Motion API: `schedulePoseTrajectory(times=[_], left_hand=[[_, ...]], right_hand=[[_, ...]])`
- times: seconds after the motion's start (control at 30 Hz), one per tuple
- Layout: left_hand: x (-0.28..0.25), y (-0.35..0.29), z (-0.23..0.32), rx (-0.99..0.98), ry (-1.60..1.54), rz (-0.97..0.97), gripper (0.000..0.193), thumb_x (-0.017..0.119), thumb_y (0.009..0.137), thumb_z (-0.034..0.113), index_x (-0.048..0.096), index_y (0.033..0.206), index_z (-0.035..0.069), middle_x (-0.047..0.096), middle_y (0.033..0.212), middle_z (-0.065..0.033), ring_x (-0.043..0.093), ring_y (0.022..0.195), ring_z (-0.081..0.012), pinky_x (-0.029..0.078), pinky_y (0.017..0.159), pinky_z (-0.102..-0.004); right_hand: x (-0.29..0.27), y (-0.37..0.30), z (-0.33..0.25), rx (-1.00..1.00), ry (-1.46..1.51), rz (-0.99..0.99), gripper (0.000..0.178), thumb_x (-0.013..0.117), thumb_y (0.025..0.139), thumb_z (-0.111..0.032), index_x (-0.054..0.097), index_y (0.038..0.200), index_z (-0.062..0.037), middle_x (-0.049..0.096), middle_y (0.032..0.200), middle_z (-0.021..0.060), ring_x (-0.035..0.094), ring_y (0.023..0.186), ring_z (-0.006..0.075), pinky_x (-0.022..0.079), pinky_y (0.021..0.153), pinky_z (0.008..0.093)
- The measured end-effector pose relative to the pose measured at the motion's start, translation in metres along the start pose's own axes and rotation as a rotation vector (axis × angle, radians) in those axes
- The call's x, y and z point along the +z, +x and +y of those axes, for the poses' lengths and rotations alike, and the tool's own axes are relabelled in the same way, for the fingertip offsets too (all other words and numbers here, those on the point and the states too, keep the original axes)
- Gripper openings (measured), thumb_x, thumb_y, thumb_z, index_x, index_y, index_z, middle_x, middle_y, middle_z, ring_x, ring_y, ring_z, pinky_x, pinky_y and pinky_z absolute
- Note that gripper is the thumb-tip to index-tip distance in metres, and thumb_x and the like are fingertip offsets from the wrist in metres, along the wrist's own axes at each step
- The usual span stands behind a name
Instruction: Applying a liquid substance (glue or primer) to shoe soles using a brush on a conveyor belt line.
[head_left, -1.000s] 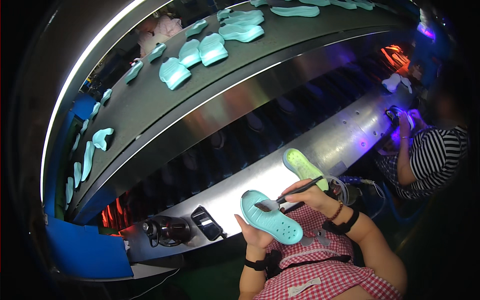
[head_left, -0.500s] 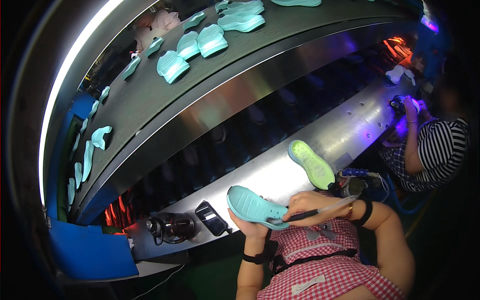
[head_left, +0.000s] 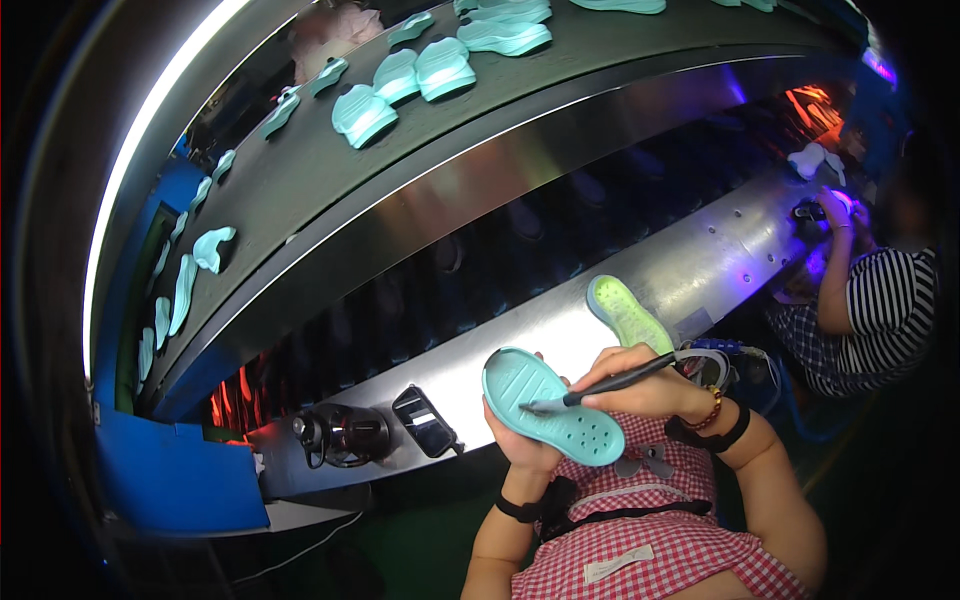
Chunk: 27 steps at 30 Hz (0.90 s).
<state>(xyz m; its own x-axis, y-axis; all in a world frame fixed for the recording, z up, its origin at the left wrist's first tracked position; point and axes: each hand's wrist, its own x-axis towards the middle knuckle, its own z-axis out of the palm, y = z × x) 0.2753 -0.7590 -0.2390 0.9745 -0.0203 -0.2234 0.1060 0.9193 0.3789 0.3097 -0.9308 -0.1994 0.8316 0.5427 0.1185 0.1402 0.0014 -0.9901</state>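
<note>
My left hand (head_left: 522, 447) grips a turquoise shoe sole (head_left: 530, 378) from below, its thumb side at the edge. The sole is tilted with its inner face up; ridges cross one end and small holes dot the other. In my right hand (head_left: 655, 392) is a black-handled brush (head_left: 620, 380), held like a pen. Its dark tip touches the sole's inner face near the ridges, and a clear tube runs from its back end. Beyond my right hand, a sole with a lime-green inner face (head_left: 622, 305) lies on the metal ledge, partly hidden by that hand.
Left on the metal ledge (head_left: 540, 335) stand a dark jug (head_left: 352, 433) and a phone (head_left: 427, 422). Beyond a dark slot with faint shoe shapes, a conveyor belt (head_left: 330, 200) carries several turquoise soles (head_left: 445, 68). A co-worker in a striped top (head_left: 890, 310) works at right.
The brush tip has moved from the holed end of the sole toward its ridges. My left hand has brought the sole slightly right and turned its inner face more into view.
</note>
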Motion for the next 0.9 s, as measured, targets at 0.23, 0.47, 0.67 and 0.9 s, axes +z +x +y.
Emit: schedulePoseTrajectory(times=[0.23, 0.47, 0.67, 0.9], left_hand=[[-0.003, -0.001, 0.011, 0.117, 0.053, -0.056, 0.08, 0.019, 0.077, 0.069, 0.047, 0.113, 0.003, 0.058, 0.09, -0.0176, 0.056, 0.077, -0.0287, 0.047, 0.07, -0.0398], [0.0, 0.003, 0.027, 0.269, 0.117, -0.044, 0.086, 0.016, 0.074, 0.075, 0.049, 0.109, 0.003, 0.058, 0.086, -0.0175, 0.057, 0.071, -0.0286, 0.047, 0.068, -0.0399], [0.016, -0.001, 0.029, 0.266, 0.168, -0.094, 0.079, 0.021, 0.077, 0.072, 0.048, 0.11, 0.005, 0.054, 0.09, -0.0177, 0.053, 0.072, -0.0262, 0.045, 0.067, -0.0382], [0.034, -0.022, -0.01, 0.202, 0.154, 0.133, 0.068, 0.023, 0.085, 0.058, 0.034, 0.129, 0.007, 0.051, 0.113, -0.0194, 0.055, 0.095, -0.0336, 0.046, 0.08, -0.0453]], right_hand=[[-0.004, -0.01, 0.001, -0.053, 0.065, -0.206, 0.022, 0.067, 0.072, -0.005, 0.066, 0.093, -0.0044, 0.063, 0.086, 0.0094, 0.059, 0.077, 0.015, 0.047, 0.07, 0.0229], [-0.005, -0.022, 0.016, -0.129, 0.249, -0.23, 0.021, 0.068, 0.071, -0.006, 0.066, 0.092, -0.0048, 0.062, 0.087, 0.0091, 0.059, 0.079, 0.0153, 0.047, 0.072, 0.0235], [-0.007, -0.022, 0.022, -0.169, 0.173, -0.235, 0.021, 0.066, 0.073, -0.006, 0.064, 0.095, -0.0041, 0.062, 0.089, 0.0087, 0.059, 0.082, 0.0158, 0.047, 0.075, 0.025], [0.016, -0.024, 0.027, 0.156, 0.994, 0.039, 0.017, 0.061, 0.079, -0.004, 0.061, 0.095, 0.0019, 0.063, 0.092, 0.0107, 0.059, 0.085, 0.013, 0.047, 0.076, 0.023]])
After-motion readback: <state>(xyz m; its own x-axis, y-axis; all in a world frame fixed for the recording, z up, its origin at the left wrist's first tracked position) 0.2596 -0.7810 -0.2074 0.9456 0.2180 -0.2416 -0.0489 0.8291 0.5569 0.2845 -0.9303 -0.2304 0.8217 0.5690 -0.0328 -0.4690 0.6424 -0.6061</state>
